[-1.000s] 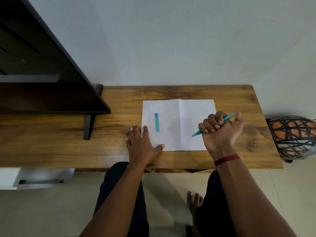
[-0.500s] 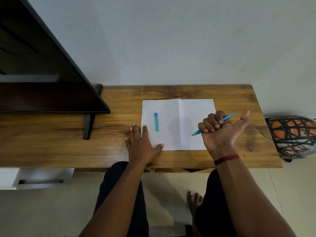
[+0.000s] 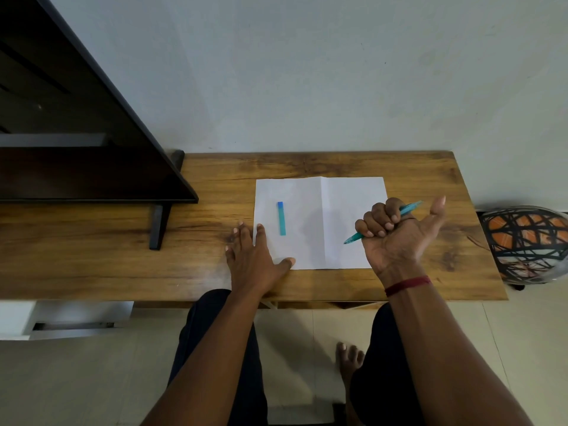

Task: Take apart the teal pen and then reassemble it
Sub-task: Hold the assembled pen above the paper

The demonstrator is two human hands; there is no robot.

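Wooden desk [image 3: 307, 167], right hand [image 3: 396, 238] fisted around teal pen [image 3: 408, 208], tip pointing lower-left, left hand [image 3: 255, 256] flat, empty.

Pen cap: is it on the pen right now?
No. The cap lies alone on the paper, apart from the pen in the right hand.

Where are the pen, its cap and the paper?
teal pen [image 3: 410, 207], head view, barrel past the fingers.
cap [image 3: 281, 218], head view, its middle.
paper [image 3: 347, 195], head view, bare right half.
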